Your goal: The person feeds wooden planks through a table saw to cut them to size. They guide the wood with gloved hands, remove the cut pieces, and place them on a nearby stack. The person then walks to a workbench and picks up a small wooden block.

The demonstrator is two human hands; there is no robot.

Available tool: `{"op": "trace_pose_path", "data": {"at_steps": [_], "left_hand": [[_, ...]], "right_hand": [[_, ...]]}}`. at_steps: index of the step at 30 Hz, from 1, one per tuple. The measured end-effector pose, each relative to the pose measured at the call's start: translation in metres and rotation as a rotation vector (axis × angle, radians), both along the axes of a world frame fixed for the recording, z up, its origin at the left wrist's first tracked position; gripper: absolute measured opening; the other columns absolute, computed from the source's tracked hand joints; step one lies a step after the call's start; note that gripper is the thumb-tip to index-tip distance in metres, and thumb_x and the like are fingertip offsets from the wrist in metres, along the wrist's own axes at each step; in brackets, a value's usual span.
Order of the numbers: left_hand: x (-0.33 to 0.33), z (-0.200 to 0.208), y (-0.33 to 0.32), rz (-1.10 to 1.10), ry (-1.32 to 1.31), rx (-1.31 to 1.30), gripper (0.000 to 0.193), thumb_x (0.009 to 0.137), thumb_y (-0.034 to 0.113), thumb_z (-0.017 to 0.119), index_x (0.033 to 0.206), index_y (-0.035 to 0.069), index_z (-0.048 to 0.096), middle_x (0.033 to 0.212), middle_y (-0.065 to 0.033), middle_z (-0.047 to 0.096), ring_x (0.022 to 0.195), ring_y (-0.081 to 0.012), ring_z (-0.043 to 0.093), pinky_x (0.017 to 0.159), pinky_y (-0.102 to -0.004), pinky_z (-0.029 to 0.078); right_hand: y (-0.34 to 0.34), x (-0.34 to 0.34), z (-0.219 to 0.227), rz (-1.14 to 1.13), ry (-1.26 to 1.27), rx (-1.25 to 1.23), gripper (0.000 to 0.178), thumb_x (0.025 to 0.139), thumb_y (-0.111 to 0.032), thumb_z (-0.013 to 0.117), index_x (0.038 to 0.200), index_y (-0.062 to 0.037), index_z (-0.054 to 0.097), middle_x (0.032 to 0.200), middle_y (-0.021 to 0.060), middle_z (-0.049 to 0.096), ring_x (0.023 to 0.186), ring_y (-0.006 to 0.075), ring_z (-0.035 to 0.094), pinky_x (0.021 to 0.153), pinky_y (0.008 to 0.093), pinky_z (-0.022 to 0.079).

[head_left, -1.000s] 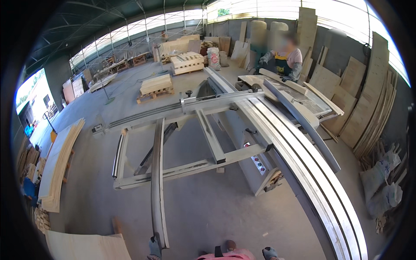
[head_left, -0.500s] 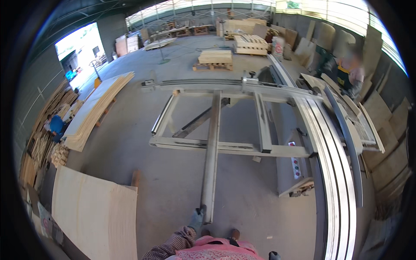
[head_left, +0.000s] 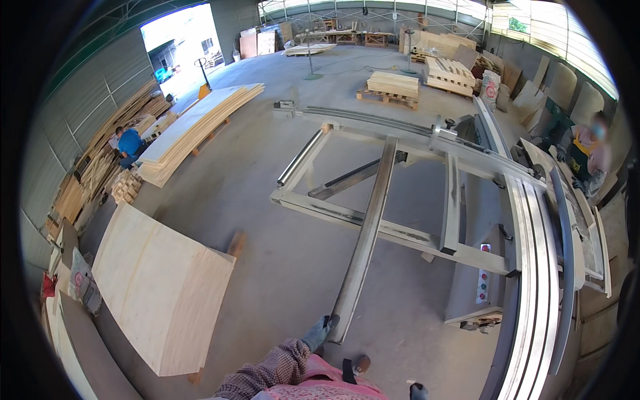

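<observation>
My left hand [head_left: 319,335], in a blue-grey glove with dark fingertips, is closed on the near end of a long metal bar [head_left: 367,250]. The bar runs away from me across the pale metal frame of a sliding table saw [head_left: 320,206]. At the lower edge, only a small gloved part of my right hand [head_left: 418,391] shows; its fingers are too cut off to read. It appears apart from the saw. The grooved metal sliding table [head_left: 533,280] stretches along my right, and a control strip with coloured buttons [head_left: 483,285] sits below the frame.
A stack of plywood sheets [head_left: 160,280] stands near left, with a longer stack [head_left: 200,133] beyond it. One person in blue [head_left: 130,143] crouches at far left; another [head_left: 587,150] stands behind the saw at right. Pallets of boards [head_left: 392,85] are at the back.
The view has turned left, so the saw and stacks sit farther right in the picture. My left hand stays on the bar's end. My right hand still shows only at the lower edge.
</observation>
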State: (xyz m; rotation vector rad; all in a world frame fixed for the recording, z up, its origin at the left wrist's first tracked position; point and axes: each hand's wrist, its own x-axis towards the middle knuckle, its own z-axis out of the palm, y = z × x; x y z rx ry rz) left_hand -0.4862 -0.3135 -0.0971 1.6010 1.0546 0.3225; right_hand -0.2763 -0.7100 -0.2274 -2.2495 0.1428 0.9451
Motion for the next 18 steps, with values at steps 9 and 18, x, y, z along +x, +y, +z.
{"op": "trace_pose_path", "data": {"at_steps": [9,18], "left_hand": [[-0.128,-0.052,0.016,0.35,-0.156,-0.569,0.043,0.092,0.039,0.047,0.115,0.003,0.053,0.094,-0.0122,0.063,0.086,-0.0194,0.061,0.074,-0.0305,0.05],[-0.389,-0.074,0.112,0.984,-0.067,-0.762,0.035,0.084,0.034,0.051,0.108,0.009,0.048,0.09,-0.0177,0.062,0.063,-0.0287,0.061,0.053,-0.0402,0.046]], "right_hand": [[0.229,-0.004,0.146,0.15,-0.354,0.444,0.038,0.087,-0.009,0.053,0.125,-0.0052,0.048,0.11,0.0105,0.057,0.096,0.0172,0.056,0.085,0.027,0.046],[0.383,-0.093,0.179,0.162,-0.745,0.121,0.074,0.077,-0.017,0.069,0.137,0.0005,0.028,0.136,0.0193,0.037,0.124,0.0329,0.038,0.102,0.0371,0.034]]}}
